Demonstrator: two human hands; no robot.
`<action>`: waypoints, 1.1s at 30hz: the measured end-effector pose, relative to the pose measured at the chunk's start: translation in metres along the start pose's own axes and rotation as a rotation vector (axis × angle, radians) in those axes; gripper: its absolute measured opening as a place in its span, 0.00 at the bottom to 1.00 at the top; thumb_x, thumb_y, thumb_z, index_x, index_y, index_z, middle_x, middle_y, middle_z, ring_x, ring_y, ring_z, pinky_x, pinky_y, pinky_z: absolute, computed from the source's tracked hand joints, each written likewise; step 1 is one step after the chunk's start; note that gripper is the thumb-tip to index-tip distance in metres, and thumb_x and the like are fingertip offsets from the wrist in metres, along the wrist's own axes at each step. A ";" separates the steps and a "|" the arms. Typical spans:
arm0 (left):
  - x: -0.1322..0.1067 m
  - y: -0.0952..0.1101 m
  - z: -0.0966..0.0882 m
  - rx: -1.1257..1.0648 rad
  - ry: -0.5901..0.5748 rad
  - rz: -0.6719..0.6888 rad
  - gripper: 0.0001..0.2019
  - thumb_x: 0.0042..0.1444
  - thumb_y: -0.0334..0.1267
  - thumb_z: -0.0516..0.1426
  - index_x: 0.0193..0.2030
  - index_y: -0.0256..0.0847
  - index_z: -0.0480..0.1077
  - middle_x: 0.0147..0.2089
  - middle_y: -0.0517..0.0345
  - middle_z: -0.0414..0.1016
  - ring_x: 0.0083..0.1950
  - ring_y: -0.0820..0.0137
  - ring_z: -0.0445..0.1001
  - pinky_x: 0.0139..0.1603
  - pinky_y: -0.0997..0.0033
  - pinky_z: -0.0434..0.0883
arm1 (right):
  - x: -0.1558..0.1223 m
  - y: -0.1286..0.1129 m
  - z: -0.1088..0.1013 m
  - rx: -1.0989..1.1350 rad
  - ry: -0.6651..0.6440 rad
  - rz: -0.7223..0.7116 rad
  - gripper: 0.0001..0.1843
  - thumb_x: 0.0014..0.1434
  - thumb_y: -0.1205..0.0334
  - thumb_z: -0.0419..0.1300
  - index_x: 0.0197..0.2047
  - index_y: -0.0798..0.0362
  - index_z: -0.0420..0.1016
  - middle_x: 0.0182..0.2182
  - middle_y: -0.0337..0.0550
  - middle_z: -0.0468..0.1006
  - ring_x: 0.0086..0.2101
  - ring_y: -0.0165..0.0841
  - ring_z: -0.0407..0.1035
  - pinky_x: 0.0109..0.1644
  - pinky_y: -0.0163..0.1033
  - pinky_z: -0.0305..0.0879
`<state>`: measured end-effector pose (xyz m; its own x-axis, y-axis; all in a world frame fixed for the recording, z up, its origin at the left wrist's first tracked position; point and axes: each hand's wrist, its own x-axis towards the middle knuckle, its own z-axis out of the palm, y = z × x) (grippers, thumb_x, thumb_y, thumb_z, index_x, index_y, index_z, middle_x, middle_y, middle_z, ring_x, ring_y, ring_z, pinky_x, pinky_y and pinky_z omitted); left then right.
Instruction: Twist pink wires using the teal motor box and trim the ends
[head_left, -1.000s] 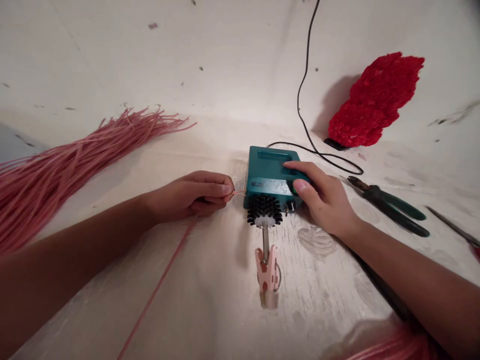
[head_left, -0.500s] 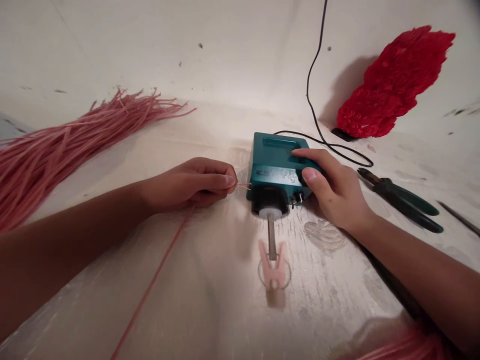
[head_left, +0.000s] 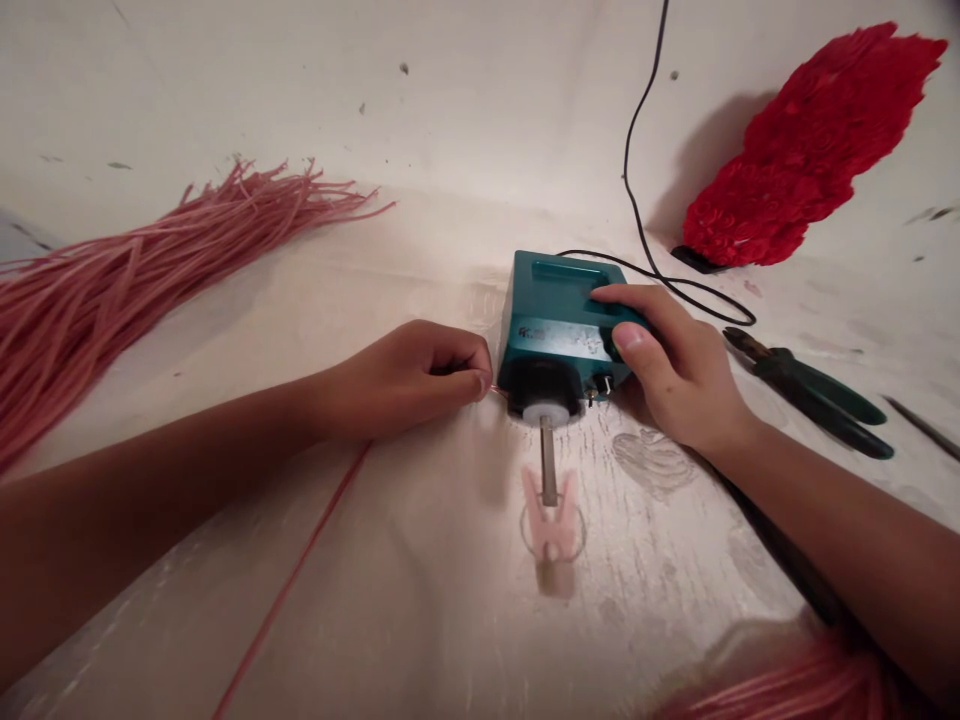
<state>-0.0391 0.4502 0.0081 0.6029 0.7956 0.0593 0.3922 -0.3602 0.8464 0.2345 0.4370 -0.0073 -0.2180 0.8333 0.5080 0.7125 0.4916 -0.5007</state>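
My left hand (head_left: pixel 405 382) pinches a thin pink strand (head_left: pixel 300 560) between its fingertips, close to the front of a teal motorised box (head_left: pixel 551 315). The strand runs down from the hand and out of the bottom of the view. My right hand (head_left: pixel 675 365) grips the box's right side, with the thumb on a dark round control. At the box's front, a black bristled head (head_left: pixel 541 388) is a blurred disc, apparently spinning. A metal shaft (head_left: pixel 549 460) extends from it towards a pink clothes peg (head_left: pixel 551 525).
A large bundle of pink strands (head_left: pixel 135 270) lies at the left. A red ruffled mass (head_left: pixel 802 160) stands at the upper right, behind a black cable (head_left: pixel 637 170). Green-handled pliers (head_left: pixel 810 395) and a thin metal tool (head_left: pixel 922 428) lie right. More pink strands (head_left: pixel 795 690) show at the bottom.
The black head's bristles were distinct earlier and now blur into a disc. My left hand has moved closer to the head. Everything in view has shifted slightly up and right.
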 end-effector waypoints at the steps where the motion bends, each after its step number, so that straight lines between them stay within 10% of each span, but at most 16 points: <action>1: 0.000 0.001 0.001 -0.018 -0.010 0.000 0.09 0.55 0.35 0.57 0.25 0.38 0.70 0.24 0.62 0.63 0.26 0.76 0.59 0.24 0.80 0.56 | 0.000 0.000 0.000 0.002 0.002 -0.001 0.25 0.68 0.38 0.50 0.57 0.43 0.72 0.35 0.43 0.79 0.34 0.40 0.73 0.36 0.44 0.67; 33: -0.002 0.000 -0.001 -0.356 -0.106 -0.068 0.12 0.65 0.42 0.56 0.32 0.39 0.70 0.21 0.64 0.57 0.21 0.77 0.52 0.19 0.77 0.50 | 0.001 0.001 0.002 0.026 0.008 0.009 0.25 0.67 0.38 0.51 0.56 0.44 0.72 0.36 0.43 0.78 0.36 0.39 0.73 0.36 0.43 0.69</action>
<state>-0.0414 0.4490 0.0084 0.6592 0.7507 -0.0427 0.1790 -0.1016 0.9786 0.2336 0.4384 -0.0087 -0.2061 0.8360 0.5085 0.6971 0.4901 -0.5232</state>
